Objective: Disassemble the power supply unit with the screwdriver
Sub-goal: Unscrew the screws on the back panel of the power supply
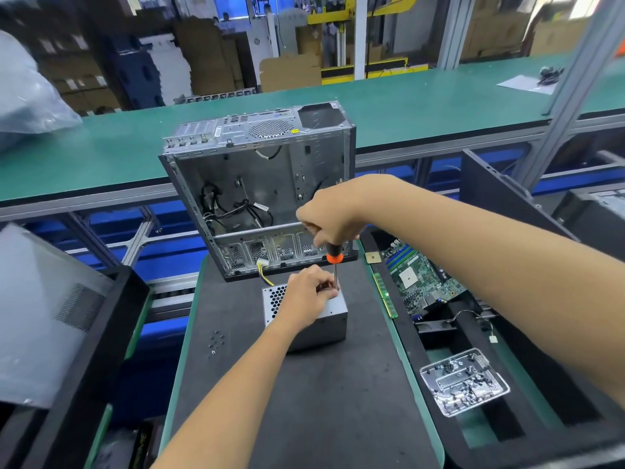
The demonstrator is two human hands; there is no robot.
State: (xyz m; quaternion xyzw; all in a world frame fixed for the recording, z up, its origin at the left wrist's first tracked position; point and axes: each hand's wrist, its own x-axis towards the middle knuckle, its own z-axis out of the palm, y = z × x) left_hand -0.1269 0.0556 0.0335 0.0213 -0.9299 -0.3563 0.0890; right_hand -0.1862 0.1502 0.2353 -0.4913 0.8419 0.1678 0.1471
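The power supply unit [321,324], a grey metal box with a honeycomb vent, sits on the dark mat [304,401] just in front of the open, emptied computer case [257,184]. The right hand [329,221] wraps its fingers around the black-and-orange handle of the screwdriver [334,262], held upright with its shaft running down to the unit's top rear edge, while the left hand [306,294] rests on the unit and pinches the shaft near the tip. Loose screws [215,343] lie on the mat to the left; a motherboard [417,275] and a clear tray of screws [463,380] lie to the right.
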